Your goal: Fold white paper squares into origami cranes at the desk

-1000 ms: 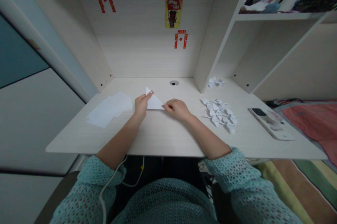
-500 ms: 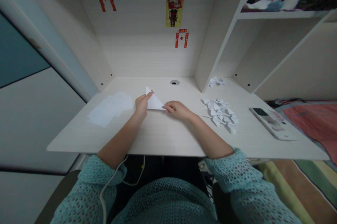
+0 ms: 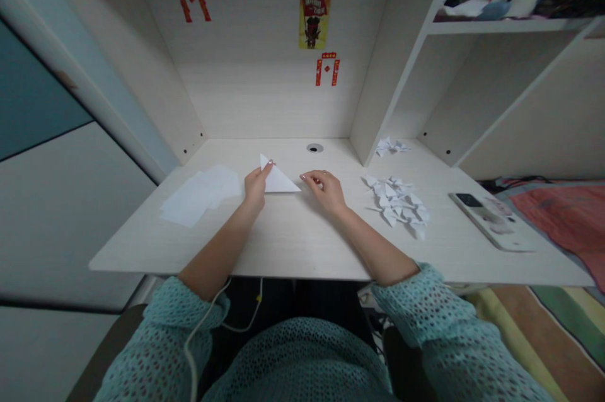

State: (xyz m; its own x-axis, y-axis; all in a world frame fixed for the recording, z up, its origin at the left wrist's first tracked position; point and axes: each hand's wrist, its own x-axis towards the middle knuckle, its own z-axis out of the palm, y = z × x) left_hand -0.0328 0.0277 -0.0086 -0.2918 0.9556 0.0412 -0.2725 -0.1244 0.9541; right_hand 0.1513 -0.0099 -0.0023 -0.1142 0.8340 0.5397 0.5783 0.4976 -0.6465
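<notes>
Your left hand (image 3: 255,186) rests on the left edge of the white paper triangle (image 3: 280,183), which lies flat on the desk (image 3: 293,238) in front of you, towards the middle and a little back from the near edge. The grip is wide, with the fingers stretched along the paper and the forefinger reaching up to its top corner rather than closing around it. Your right hand (image 3: 327,191) sits on the desk just beside the triangle's right corner, its grip loosely spread and holding nothing. You cannot tell from here whether its fingertips touch the paper. To your left, near that hand, lies a loose stack of white sheets (image 3: 201,195). To your right, a pile of small folded paper pieces (image 3: 397,201) is spread on the desk, and a smaller heap (image 3: 388,147) sits further back in the recess under the shelf (image 3: 501,28). A phone (image 3: 486,220) lies flat beyond the pile, near the right end of the desk. A round cable hole (image 3: 314,148) sits behind the triangle, and red and yellow stickers (image 3: 314,17) are on the back wall.
</notes>
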